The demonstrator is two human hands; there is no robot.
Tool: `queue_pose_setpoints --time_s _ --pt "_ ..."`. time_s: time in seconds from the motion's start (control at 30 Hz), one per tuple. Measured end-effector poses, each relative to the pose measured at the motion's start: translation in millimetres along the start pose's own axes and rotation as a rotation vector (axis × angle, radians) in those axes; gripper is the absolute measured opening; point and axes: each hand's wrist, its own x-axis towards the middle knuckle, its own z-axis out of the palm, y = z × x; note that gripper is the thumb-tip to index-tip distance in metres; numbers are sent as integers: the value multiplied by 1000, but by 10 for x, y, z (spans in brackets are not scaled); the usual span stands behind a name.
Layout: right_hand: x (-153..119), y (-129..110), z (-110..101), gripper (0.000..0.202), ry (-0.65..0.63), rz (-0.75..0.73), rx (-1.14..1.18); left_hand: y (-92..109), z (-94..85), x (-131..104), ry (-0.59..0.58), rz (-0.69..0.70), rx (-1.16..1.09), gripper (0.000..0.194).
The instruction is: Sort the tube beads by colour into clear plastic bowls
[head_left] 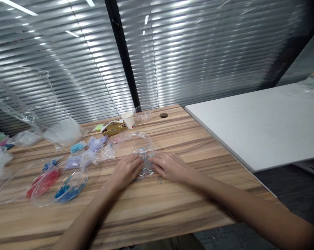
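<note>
On the wooden table [188,205], my left hand [127,169] and my right hand [170,166] face each other with a clear plastic bag [146,166] between them. Small, shiny, pale tube-like pieces show in and around the bag. Both hands have their fingers closed at the bag's sides. A round clear plastic bowl [136,139] sits just beyond, partly behind the bag. One small pale piece [160,181] lies on the wood beside my right hand.
At the left are clear bowls with red [46,182] and blue pieces [71,189], and bags of purple [97,143] and turquoise [78,147] pieces. Behind stand a paper cup [128,120], a gold packet [114,128] and another clear bowl [143,114]. A white table [263,121] adjoins at right.
</note>
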Motion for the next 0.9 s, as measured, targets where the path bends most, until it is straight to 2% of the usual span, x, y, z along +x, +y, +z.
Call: queue_pose_setpoints --time_s 0.17,0.33,0.5,0.7,0.9 --pt "-9 20 -1 25 47 -7 12 -1 -39 28 76 12 4 13" --pt "-30 47 48 26 193 -36 19 16 -63 17 215 -27 -99 9" --pt "-37 51 68 28 247 -25 18 27 -98 7 337 -63 -101 7" --pt "-25 73 36 23 286 19 34 61 -183 21 272 51 15 10" --pt "-12 71 -24 24 378 89 81 71 -223 9 244 117 83 15"
